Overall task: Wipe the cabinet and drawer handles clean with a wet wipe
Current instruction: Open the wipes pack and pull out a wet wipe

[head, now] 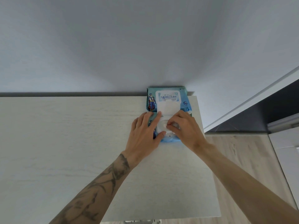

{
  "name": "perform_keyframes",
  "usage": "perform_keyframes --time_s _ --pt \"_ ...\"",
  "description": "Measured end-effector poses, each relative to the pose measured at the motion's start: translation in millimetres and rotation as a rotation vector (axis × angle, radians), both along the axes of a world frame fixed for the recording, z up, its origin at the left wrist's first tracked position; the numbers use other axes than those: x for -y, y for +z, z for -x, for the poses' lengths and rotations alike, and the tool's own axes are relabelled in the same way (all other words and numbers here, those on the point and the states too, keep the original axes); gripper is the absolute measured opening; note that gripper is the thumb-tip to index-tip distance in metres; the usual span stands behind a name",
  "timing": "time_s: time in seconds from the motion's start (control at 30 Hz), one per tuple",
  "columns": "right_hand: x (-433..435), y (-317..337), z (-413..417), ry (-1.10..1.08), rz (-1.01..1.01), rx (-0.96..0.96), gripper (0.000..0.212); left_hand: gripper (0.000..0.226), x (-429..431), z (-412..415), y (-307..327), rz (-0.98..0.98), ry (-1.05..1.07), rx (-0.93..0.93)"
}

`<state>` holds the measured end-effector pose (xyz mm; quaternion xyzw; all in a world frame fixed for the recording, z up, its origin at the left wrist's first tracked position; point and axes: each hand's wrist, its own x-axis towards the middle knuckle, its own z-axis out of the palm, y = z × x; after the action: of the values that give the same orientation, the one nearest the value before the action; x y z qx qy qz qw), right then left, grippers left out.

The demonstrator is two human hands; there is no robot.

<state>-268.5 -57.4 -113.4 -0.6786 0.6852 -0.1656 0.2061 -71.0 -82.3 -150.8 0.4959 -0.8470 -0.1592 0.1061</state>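
Open wipe pack [168,139] at back right corner of cabinet top [80,143], touching second pack [168,97] behind. Holding it down with left hand [144,135], fingers spread. Pinching wipe [164,125] at opening with right hand [186,128]. Pull straight up, slowly; keep pack pinned. Mind near right edge; draw leftward, toward open room.

The surface [72,143] looks like whitewashed wood or wood-look laminate, matt, with a fine grain. The far pack [184,105] and near pack [169,139] are soft blue printed plastic film with a slight sheen. The flip lid [168,109] is smooth, rigid white plastic. The bit of wet wipe [164,125] in the right hand's [184,128] grip looks soft, matt and white. The wall [145,46] is smooth matt paint. The floor [242,156] shows pale wood-grain planks.
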Motion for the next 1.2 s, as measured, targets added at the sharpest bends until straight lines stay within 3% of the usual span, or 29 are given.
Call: perform_keyframes --time_s 0.17,0.27,0.63,0.73,1.2 --pt "4.1 0.4 -4.7 0.134 -0.025 -0.230 0.015 0.076 -0.6 1.2 -1.3 0.004 0.016 -0.003" --pt "6.3 3.3 -5.8 0.142 -0.059 -0.271 0.017 0.077 -0.6 2.0 -2.2 -0.003 0.023 0.003" --pt "-0.4 -0.8 3.2 0.124 -0.003 -0.064 0.013 0.079 1.6 2.7 -1.8 -0.015 0.036 0.027" --pt "0.1 -2.6 8.0 0.123 -0.006 0.032 0.024 0.077 1.4 3.3 0.0 -0.009 0.033 0.019" --pt "-10.1 4.1 6.9 0.070 0.120 0.118 0.007 0.079 1.0 4.2 0.9 -0.017 0.052 0.027"
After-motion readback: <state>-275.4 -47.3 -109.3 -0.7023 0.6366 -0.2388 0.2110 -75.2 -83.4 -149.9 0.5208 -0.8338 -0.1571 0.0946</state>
